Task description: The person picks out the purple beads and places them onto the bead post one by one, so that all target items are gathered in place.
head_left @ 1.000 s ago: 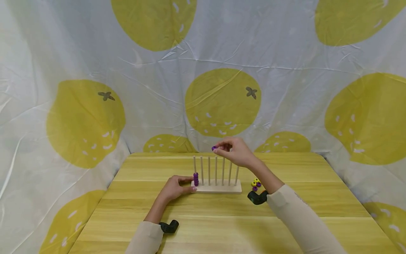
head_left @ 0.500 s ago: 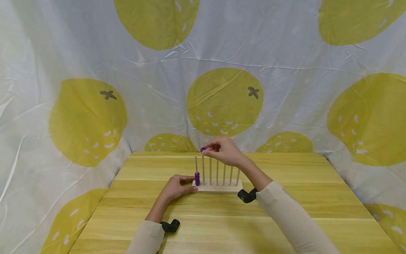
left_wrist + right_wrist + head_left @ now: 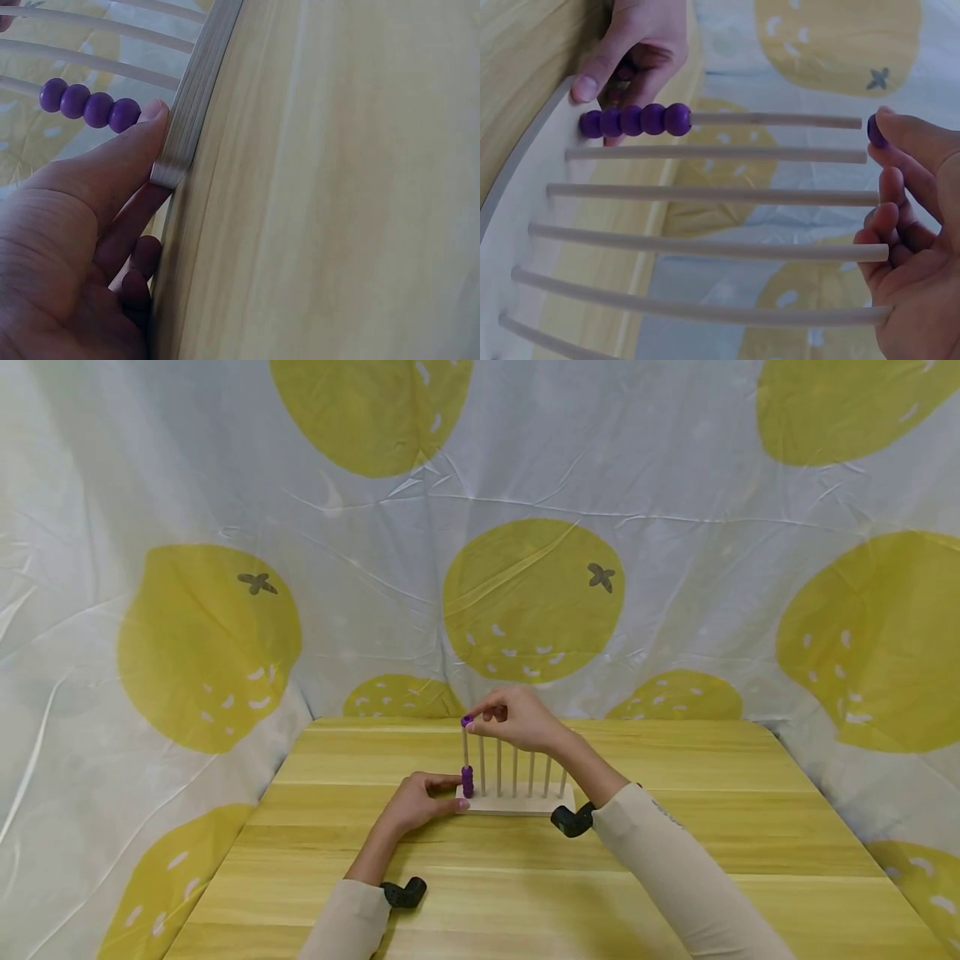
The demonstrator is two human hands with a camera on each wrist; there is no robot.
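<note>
A pale wooden peg rack point(image 3: 517, 804) with several upright pegs stands on the table. Several purple beads point(image 3: 632, 120) are stacked at the bottom of its leftmost peg point(image 3: 780, 119). My left hand point(image 3: 411, 803) grips the left end of the rack's base between thumb and fingers, as the left wrist view also shows. My right hand point(image 3: 517, 720) pinches a single purple bead point(image 3: 875, 131) between thumb and index finger. In the right wrist view that bead sits just off the tip of the leftmost peg, a small gap apart.
The wooden table point(image 3: 315, 843) reaches back to a white curtain point(image 3: 360, 585) printed with yellow fruit. Black wrist cameras point(image 3: 405, 893) sit on both forearms. The right forearm and sleeve point(image 3: 675, 860) cross over the table's right side.
My right hand has carried the purple bead leftward, across the peg tops to the leftmost peg. Loose yellow and purple beads on the right are now hidden behind the right arm. The left hand stays put.
</note>
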